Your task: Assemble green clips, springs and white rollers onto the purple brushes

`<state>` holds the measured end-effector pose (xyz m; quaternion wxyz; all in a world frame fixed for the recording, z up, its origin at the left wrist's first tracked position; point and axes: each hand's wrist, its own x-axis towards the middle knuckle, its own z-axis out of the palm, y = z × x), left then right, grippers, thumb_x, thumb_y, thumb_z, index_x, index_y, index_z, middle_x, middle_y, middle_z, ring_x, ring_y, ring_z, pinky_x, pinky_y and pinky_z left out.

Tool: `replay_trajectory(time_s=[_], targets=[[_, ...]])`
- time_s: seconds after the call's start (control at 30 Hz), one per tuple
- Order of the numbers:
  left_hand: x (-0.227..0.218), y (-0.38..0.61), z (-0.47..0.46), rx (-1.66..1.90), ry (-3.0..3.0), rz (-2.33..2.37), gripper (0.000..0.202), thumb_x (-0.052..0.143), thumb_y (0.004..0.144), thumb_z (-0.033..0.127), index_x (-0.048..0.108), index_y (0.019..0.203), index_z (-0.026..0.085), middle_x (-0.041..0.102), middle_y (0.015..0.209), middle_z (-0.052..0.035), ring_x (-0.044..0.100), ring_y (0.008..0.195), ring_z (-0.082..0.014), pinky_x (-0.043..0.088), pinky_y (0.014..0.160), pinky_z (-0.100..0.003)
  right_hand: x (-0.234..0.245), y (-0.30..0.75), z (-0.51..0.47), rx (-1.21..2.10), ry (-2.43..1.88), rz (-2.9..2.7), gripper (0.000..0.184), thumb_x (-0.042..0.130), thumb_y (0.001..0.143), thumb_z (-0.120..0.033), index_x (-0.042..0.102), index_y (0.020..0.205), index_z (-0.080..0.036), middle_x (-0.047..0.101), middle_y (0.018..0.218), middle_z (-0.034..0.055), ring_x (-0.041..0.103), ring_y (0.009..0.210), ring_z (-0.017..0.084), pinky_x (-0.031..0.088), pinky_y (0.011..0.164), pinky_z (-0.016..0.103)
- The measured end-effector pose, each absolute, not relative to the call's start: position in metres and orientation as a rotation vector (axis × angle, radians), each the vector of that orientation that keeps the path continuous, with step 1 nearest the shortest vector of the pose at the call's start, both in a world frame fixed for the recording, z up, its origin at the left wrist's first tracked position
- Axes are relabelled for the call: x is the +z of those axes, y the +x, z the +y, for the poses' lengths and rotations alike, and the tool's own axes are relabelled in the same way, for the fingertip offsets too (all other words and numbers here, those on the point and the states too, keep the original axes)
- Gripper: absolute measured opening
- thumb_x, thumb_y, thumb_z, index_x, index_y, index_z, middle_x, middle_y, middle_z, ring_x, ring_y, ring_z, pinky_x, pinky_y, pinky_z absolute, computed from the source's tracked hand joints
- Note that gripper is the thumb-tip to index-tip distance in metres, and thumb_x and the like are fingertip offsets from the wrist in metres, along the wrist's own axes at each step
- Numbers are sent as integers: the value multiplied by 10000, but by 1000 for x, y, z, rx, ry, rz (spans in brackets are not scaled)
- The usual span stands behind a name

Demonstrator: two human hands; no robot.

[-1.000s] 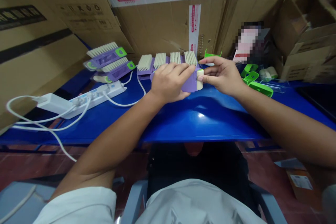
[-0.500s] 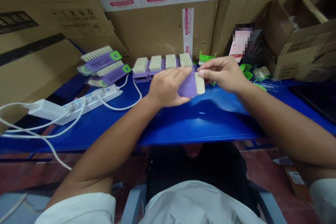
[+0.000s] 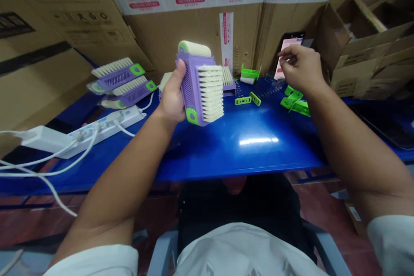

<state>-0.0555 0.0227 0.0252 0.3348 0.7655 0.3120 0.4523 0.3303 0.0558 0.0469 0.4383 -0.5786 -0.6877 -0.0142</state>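
My left hand [image 3: 172, 95] grips a purple brush [image 3: 200, 86] and holds it upright above the blue table [image 3: 233, 146]. Its cream bristles face right, a cream roller sits at its top and a green cap at its bottom. My right hand [image 3: 299, 67] hovers over the far right of the table with fingers curled in a pinch; what they hold is too small to make out. Below it lie several green plastic clips [image 3: 296, 103]. Two small green pieces [image 3: 247, 99] lie between the hands.
Two finished purple brushes [image 3: 119, 79] are stacked at the far left. More brushes [image 3: 228, 79] stand behind the held one. A white power strip [image 3: 103, 123] with cables lies left. A phone [image 3: 286, 49] leans on cardboard boxes [image 3: 200, 21] behind the table.
My left hand has lifted the brush off the table and turned it upright. My right hand has let go of the roller end and moved back to the right.
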Motion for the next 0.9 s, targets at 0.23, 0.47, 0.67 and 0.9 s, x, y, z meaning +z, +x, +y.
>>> replay_trajectory(time_s=[0.23, 0.47, 0.67, 0.9], targets=[[32, -35, -1, 971, 1510, 832, 812, 332, 1139, 824, 754, 1444, 201, 880, 1164, -107, 845, 1268, -381, 735, 1043, -513, 28, 329, 66, -96, -1974, -2060, 472, 737, 1086, -305, 785, 1524, -138, 769, 1534, 283, 683, 1456, 470, 476, 1224, 692], [18, -39, 2, 800, 1288, 863, 640, 442, 1169, 719, 817, 1251, 208, 879, 988, -83, 890, 1075, -329, 765, 962, -457, 29, 330, 72, -120, -2073, -2129, 223, 839, 974, -253, 853, 1160, -131, 812, 1311, 251, 761, 1225, 408, 607, 1058, 537], [19, -36, -3, 821, 1318, 930, 662, 476, 1163, 746, 830, 1218, 189, 889, 992, -85, 899, 1006, -307, 767, 962, -458, 33, 334, 68, -91, -2123, -2059, 522, 793, 1001, -246, 728, 1494, -89, 759, 1494, 300, 745, 1362, 453, 586, 1114, 530], [24, -31, -8, 769, 1343, 995, 693, 489, 1149, 786, 842, 1160, 189, 898, 998, -86, 899, 1024, -301, 769, 954, -426, 25, 334, 73, 42, -2077, -1942, 565, 778, 942, -161, 745, 1505, -120, 824, 1396, 253, 741, 1408, 500, 568, 1177, 618]])
